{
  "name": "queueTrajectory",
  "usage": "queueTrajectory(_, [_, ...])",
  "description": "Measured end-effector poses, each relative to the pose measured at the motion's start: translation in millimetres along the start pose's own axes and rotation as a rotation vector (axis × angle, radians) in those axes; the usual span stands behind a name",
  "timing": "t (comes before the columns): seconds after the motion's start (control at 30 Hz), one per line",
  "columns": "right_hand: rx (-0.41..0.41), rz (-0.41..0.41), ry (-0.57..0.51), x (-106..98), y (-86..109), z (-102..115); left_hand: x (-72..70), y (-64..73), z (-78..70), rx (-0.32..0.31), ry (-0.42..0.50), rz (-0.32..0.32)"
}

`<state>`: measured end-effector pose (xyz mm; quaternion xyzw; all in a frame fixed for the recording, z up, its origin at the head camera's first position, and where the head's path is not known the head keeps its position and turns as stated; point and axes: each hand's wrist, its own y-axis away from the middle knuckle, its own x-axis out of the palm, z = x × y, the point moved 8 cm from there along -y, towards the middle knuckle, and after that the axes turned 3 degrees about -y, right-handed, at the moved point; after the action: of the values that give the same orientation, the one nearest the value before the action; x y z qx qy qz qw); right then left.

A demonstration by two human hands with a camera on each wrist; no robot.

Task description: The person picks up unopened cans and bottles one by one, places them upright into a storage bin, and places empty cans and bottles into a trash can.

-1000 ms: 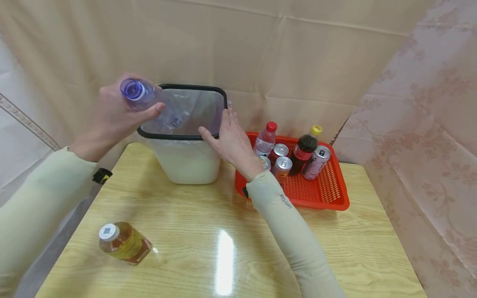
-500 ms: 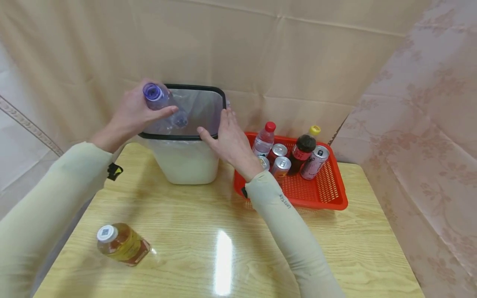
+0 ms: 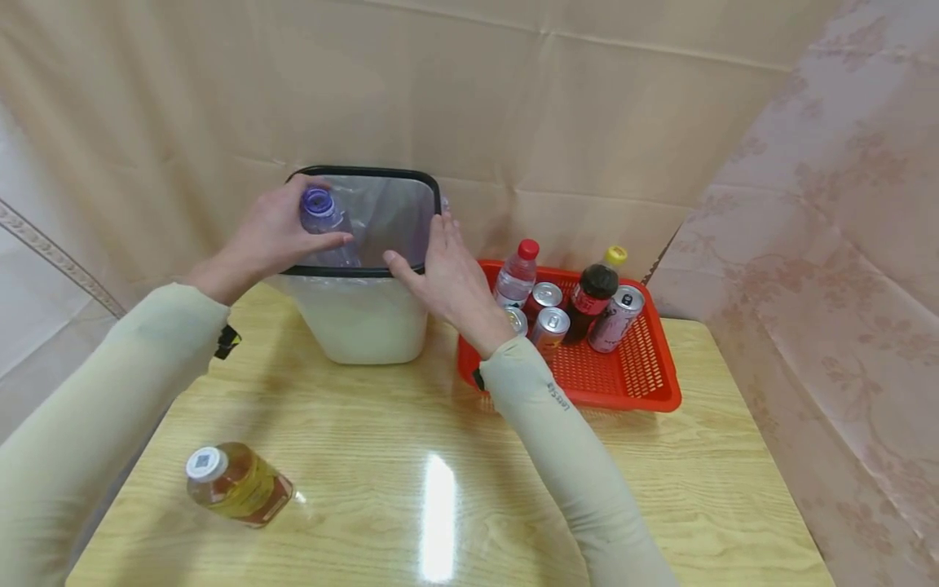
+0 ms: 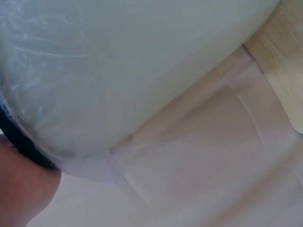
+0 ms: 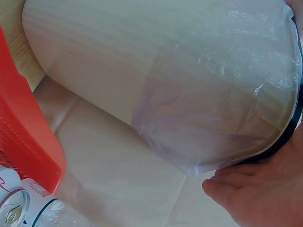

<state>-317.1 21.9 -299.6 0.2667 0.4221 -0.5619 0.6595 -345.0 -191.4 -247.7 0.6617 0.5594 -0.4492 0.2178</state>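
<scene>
A trash bin [image 3: 367,326] with a black rim and a clear plastic liner stands at the back left of the table. Within its mouth, my left hand [image 3: 275,228] holds a clear plastic bottle [image 3: 326,218] with a purple neck, thumb in front and fingers behind; the bottle's lower part is hidden. My right hand [image 3: 458,277] holds the bin's right front corner, its thumb over the front rim and fingers along the outer right side. In the right wrist view, fingers [image 5: 236,177] touch the rim from outside. The left wrist view shows the bin's outside and liner, not the bottle.
A red plastic basket [image 3: 645,383] to the right holds several cans, a red-capped bottle [image 3: 517,277] and a yellow-capped cola bottle [image 3: 592,289]. A white-capped bottle of amber drink [image 3: 242,485] stands at the table's front left. Cloth [image 3: 440,81] hangs close behind the bin.
My left hand has moved right and down with the purple-necked bottle, from over the bin's left rim into its mouth. The right hand has stayed on the bin's corner.
</scene>
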Motion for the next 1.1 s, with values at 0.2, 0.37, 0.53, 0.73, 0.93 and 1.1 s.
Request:
queueTrajectory(0.2, [-0.010, 0.002, -0.009, 0.2, 1.2, 1.5, 0.4, 1.0, 3.6, -0.014, 0.012, 0.013])
queueTrajectory(0.37, [-0.019, 0.007, -0.017, 0.1, -0.1, 1.3, -7.4, 9.8, 7.8, 0.002, 0.070, -0.017])
queueTrajectory(0.53, [-0.021, 0.004, -0.022, -1.8, -1.3, -0.7, -19.3, 26.1, 13.3, 0.002, 0.132, -0.075])
queueTrajectory(0.73, [-0.017, -0.026, -0.047, -3.1, -2.6, -5.1, -30.1, 48.6, 27.3, -0.007, 0.164, -0.145])
queueTrajectory(0.93, [-0.067, -0.139, -0.054, -5.7, 0.4, -9.3, -32.4, 76.3, 47.4, 0.007, 0.159, -0.241])
queueTrajectory(1.1, [-0.128, -0.208, -0.096, -10.3, 6.5, -10.5, -30.7, 97.2, 70.4, -0.044, 0.168, -0.302])
